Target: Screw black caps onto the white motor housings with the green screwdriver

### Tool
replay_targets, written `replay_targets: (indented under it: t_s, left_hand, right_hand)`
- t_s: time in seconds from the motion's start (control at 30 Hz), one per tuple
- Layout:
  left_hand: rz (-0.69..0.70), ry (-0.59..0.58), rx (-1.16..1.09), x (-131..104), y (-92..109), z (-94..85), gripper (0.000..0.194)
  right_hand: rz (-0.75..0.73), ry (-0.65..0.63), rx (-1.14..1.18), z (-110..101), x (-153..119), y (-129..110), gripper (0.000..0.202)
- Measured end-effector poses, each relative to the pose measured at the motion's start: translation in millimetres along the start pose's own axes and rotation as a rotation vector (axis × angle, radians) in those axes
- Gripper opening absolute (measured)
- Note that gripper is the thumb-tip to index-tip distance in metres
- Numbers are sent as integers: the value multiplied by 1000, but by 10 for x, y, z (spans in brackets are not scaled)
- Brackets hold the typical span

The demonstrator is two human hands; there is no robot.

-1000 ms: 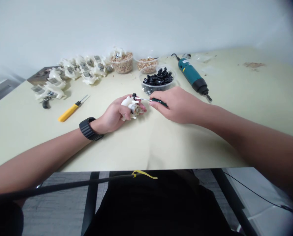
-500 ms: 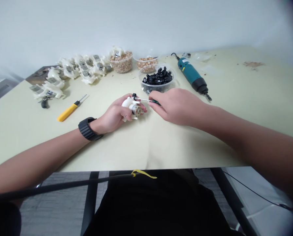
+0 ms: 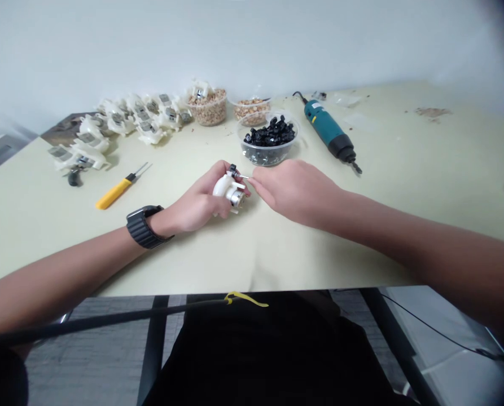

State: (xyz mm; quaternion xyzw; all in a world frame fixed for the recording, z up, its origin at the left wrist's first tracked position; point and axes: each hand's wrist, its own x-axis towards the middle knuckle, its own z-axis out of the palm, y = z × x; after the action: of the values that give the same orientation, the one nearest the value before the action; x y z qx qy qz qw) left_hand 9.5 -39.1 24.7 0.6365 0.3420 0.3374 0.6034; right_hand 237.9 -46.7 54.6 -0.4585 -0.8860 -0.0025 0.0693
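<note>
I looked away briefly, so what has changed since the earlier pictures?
The right hand has moved closer to the white part; less of the green-handled screwdriver shows, its handle now hidden. The left hand has turned the white part slightly. Nothing was taken up or let go. The yellow screwdriver and teal power tool stayed put.

Near the centre of the frame, the housing (image 3: 222,185) is milky white, its round motor (image 3: 237,198) silvery, the small clip (image 3: 233,168) above black, and the thin screwdriver shaft (image 3: 244,177) silver. Left of centre, the spare screwdriver (image 3: 113,194) has a yellow handle and black collar. The heaped housings (image 3: 149,133) at upper left are off-white with grey blocks. At upper middle, black pieces (image 3: 272,133) show in a clear bowl (image 3: 262,160); mottled tan grains (image 3: 211,110) lie behind. The drill (image 3: 324,125) at upper right is teal, black-nosed; the tabletop (image 3: 404,169), plain pale yellow; the lower floor (image 3: 86,361), streaked grey.
</note>
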Motion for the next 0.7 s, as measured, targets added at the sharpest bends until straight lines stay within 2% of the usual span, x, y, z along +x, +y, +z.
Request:
replay_targets:
  t_s: [0.17, 0.37, 0.47, 0.57, 0.7]
  left_hand:
    - [10, 16, 89, -32, 10, 7, 50]
    - [34, 24, 148, -48, 1, -8, 52]
    - [45, 26, 152, -28, -6, -22, 52]
    - [40, 10, 16, 7, -37, -39, 51]
    - [26, 18, -137, 38, -84, -68, 53]
  right_hand:
    - [-22, -28, 457, 8, 42, 75, 45]
    - [72, -234, 869, 45, 43, 129, 47]
    - [99, -235, 922, 67, 53, 138, 46]
    - [93, -192, 882, 50, 76, 160, 42]
    - [58, -119, 782, 2, 89, 239, 20]
